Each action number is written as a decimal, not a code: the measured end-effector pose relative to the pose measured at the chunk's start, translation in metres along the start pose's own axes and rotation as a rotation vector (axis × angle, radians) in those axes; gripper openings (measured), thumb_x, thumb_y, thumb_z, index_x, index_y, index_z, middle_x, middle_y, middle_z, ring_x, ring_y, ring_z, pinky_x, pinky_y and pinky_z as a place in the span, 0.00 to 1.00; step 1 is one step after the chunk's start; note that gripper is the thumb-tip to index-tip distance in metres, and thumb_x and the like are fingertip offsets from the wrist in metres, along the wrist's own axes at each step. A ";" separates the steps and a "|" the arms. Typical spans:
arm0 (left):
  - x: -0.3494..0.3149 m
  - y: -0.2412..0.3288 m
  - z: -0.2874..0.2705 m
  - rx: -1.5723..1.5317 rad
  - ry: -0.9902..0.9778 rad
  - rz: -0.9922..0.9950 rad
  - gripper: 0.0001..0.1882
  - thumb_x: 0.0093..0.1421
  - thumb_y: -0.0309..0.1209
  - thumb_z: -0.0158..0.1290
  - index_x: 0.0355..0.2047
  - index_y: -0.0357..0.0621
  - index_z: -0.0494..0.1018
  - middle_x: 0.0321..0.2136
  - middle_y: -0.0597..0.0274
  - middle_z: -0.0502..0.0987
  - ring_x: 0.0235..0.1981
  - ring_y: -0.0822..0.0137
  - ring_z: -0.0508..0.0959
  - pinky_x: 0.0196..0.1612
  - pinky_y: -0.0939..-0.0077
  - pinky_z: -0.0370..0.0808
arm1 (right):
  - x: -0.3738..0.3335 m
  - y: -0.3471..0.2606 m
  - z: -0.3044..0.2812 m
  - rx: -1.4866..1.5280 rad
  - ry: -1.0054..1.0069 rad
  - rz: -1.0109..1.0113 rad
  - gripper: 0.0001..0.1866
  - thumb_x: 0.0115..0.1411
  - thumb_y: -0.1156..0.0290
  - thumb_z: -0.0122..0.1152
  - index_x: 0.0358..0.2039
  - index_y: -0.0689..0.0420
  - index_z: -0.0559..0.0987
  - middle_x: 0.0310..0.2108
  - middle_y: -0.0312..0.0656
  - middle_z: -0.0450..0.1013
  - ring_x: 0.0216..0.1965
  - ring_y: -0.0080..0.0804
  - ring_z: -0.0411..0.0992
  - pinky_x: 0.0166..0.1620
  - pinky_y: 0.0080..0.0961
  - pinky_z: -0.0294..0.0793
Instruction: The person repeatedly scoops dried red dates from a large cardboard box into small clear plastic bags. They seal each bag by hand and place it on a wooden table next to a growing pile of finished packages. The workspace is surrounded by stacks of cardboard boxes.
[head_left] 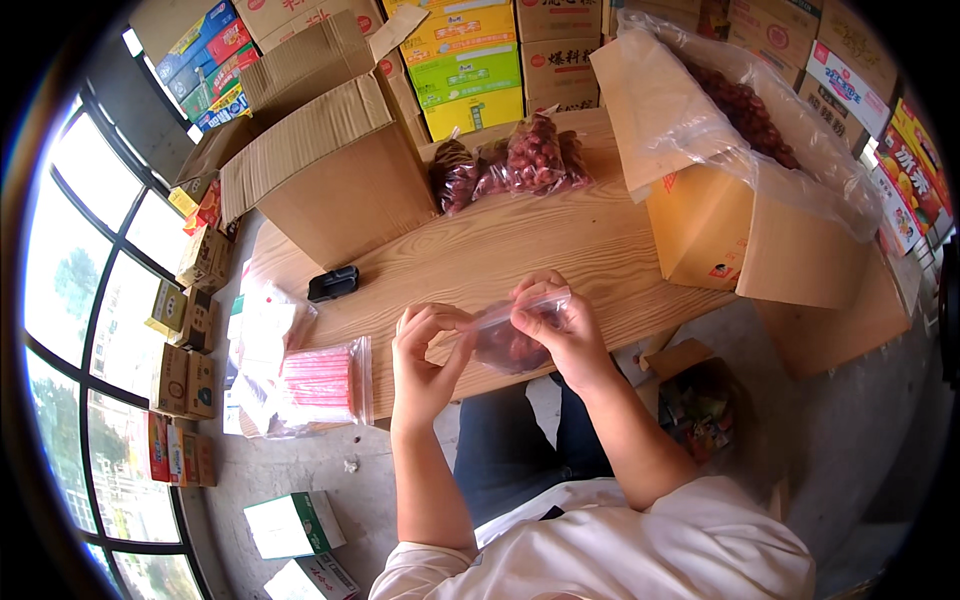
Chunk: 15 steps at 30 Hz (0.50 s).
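A clear zip bag [513,352] with dark red dates in it is held up over the near edge of the wooden table. My left hand [428,350] pinches the left end of its top strip between thumb and fingers. At the other end, my right hand [558,328] grips the same strip, thumb on the near side. Whether the zip is sealed cannot be made out. Several filled bags of dates [535,158] lie together at the table's far side. More loose dates [745,112] fill a plastic-lined carton on the right.
An open cardboard box [335,185] stands at the table's back left, a small black object [333,284] before it. Flat zip bags with red bands [318,384] lie at the left edge. The lined carton [700,225] occupies the right end. Stacked cartons [465,75] line the back.
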<state>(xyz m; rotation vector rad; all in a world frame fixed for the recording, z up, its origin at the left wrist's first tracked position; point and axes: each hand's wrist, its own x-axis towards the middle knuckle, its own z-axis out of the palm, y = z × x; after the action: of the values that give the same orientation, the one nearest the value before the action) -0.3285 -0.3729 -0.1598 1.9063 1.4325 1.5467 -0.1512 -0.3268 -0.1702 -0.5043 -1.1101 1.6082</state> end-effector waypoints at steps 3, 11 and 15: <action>-0.001 -0.003 0.001 0.007 -0.005 -0.005 0.06 0.45 0.19 0.58 0.26 0.40 0.75 0.30 0.61 0.79 0.36 0.62 0.73 0.45 0.71 0.65 | 0.000 0.002 0.000 -0.014 0.000 -0.019 0.06 0.56 0.75 0.63 0.31 0.62 0.76 0.41 0.37 0.65 0.25 0.22 0.72 0.26 0.18 0.75; 0.002 -0.001 0.006 0.000 -0.017 0.017 0.06 0.45 0.21 0.57 0.27 0.41 0.77 0.29 0.62 0.79 0.35 0.62 0.73 0.45 0.70 0.65 | 0.000 0.003 0.000 -0.058 -0.015 -0.049 0.06 0.56 0.74 0.64 0.31 0.61 0.76 0.41 0.36 0.66 0.27 0.18 0.70 0.28 0.16 0.72; 0.004 0.002 0.007 0.005 -0.006 0.024 0.06 0.45 0.22 0.58 0.26 0.41 0.77 0.29 0.62 0.79 0.35 0.62 0.73 0.45 0.70 0.65 | -0.002 0.001 0.001 -0.038 -0.011 -0.022 0.06 0.56 0.72 0.64 0.31 0.60 0.77 0.40 0.35 0.66 0.31 0.16 0.69 0.30 0.14 0.69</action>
<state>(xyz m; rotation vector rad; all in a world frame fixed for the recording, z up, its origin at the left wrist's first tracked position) -0.3219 -0.3678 -0.1588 1.9365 1.4171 1.5482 -0.1518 -0.3288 -0.1709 -0.5073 -1.1526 1.5746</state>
